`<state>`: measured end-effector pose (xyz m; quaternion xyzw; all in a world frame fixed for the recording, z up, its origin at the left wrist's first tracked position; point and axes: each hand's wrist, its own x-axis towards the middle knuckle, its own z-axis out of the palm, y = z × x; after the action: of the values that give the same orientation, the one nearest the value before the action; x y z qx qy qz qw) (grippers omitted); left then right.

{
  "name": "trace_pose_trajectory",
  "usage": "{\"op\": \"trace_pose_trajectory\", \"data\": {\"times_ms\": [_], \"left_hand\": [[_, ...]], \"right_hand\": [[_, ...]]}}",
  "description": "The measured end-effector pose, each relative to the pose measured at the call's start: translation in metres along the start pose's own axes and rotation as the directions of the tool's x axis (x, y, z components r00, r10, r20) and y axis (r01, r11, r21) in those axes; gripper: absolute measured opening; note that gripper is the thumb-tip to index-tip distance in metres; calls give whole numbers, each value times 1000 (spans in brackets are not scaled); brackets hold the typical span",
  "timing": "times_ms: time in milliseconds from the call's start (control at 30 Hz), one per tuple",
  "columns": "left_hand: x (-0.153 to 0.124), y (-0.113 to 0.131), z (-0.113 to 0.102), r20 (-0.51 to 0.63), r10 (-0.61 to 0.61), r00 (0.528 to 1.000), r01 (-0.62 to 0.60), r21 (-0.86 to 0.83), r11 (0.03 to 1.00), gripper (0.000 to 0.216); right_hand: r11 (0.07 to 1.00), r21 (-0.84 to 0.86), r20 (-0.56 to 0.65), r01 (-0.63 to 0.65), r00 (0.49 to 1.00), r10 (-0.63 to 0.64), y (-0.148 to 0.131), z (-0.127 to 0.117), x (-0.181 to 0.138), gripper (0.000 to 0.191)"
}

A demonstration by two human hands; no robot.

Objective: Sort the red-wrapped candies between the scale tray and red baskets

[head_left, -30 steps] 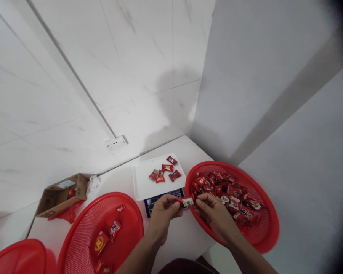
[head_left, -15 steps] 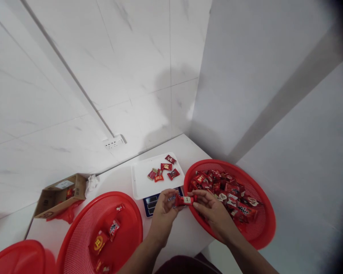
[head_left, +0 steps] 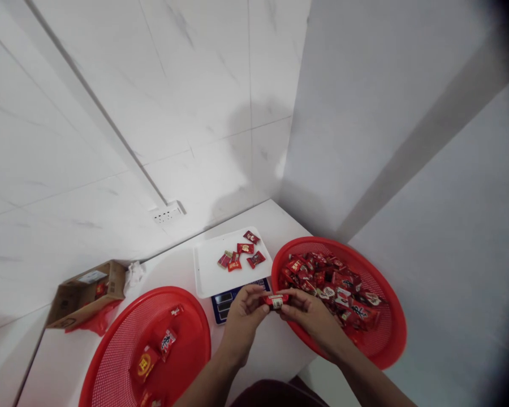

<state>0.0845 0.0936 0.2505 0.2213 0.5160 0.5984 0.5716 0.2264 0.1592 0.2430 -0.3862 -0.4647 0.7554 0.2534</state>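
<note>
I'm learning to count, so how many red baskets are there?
2. The left basket is cut off by the bottom edge; the right basket is partly behind the right hand. Others could be outside the picture.

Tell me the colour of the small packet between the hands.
The packet is red with a pale patch, as shown in the head view, the only one.

White tiled wall [head_left: 203,68] at 12 o'clock, grey-veined; soft shadow [head_left: 261,130] on it. Plain grey wall [head_left: 415,141] toward 2. Socket panel [head_left: 167,213], 9 o'clock; trunking [head_left: 98,112] slants up toward 10. At 8, on white surface [head_left: 282,223]: open cardboard box [head_left: 117,281], crumpled white wad [head_left: 136,272] just beside, thin red plastic [head_left: 99,321] below.
</note>
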Motion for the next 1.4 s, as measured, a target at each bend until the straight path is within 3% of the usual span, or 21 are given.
{"op": "trace_pose_trajectory", "data": {"times_ms": [167, 300, 467, 633, 767, 867, 933, 1000, 1100, 1200, 1400], "left_hand": [[3, -9, -8, -78, -30, 997, 40, 123, 992, 33], [-2, -17, -20, -136, -107, 985, 127, 150, 981, 30], [-11, -25, -39, -163, -170, 972, 193, 137, 972, 30], [-12, -35, -50, -249, -208, 946, 242, 117, 963, 35], [-12, -41, -52, -288, -227, 930, 266, 106, 958, 39], [-13, -42, -52, -283, -240, 929, 281, 115, 953, 40], [-13, -42, -52, -276, -245, 929, 286, 121, 950, 40], [-12, -42, -52, -267, -245, 932, 286, 127, 950, 40], [-10, -45, -54, -248, -244, 938, 282, 132, 950, 40], [-8, -49, -58, -246, -253, 936, 289, 124, 949, 41], [-5, -55, -63, -246, -263, 933, 296, 108, 949, 41]], "right_hand": [[972, -230, -111, 49, 991, -76, 18, -19, 10, 23], [862, -505, -301, -28, 942, -146, 41, -65, 25, 21], [761, -641, -341, -100, 925, -166, 48, -106, 34, 14], [837, -541, -394, -85, 904, -163, 34, -106, 38, 25], [891, -444, -348, -94, 935, -74, 36, -115, 51, 32], [798, -578, -377, -168, 923, -78, 42, -128, 67, 43], [698, -692, -387, -181, 910, -148, 47, -132, 76, 37], [643, -745, -364, -177, 916, -169, 54, -131, 80, 29], [576, -803, -299, -153, 940, -166, 67, -122, 78, 38], [526, -838, -264, -145, 952, -157, 77, -118, 69, 40], [511, -848, -227, -139, 967, -113, 67, -132, 54, 16]]}}
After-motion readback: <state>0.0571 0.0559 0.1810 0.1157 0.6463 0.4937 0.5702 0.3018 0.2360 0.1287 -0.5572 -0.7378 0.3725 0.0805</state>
